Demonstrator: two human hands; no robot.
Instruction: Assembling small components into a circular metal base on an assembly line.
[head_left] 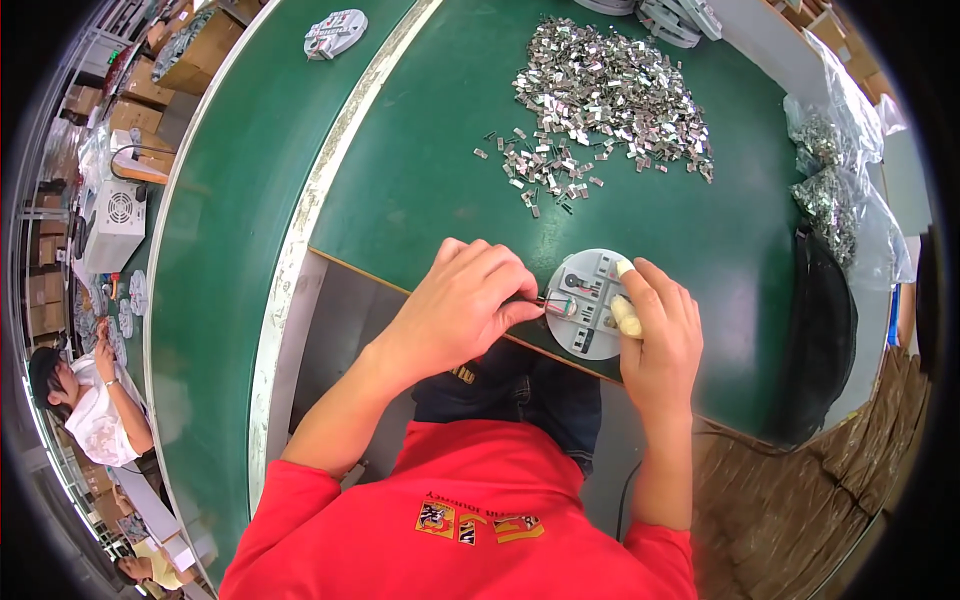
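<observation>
A round, light grey plastic disc (604, 343) with moulded compartments lies at the near edge of the green table. Small dark and metallic parts sit in several of its compartments. My right hand (662, 335), with pale covers on the thumb and a fingertip, grips the disc's right side. Just left of the disc, my left hand (455, 305) is pinched closed, thumb against fingers. Thin wire-like strands run between those fingertips and a small component (563, 307) at the disc's left edge. Exactly what the left fingertips hold is partly hidden.
A heap of small metal pieces (610, 95) covers the far table, with strays nearer. More grey discs (675, 22) are stacked behind it. Clear plastic bags (835, 170) and a black cloth-like item (822, 340) lie right. Left runs a green belt (225, 300) carrying another disc (335, 35).
</observation>
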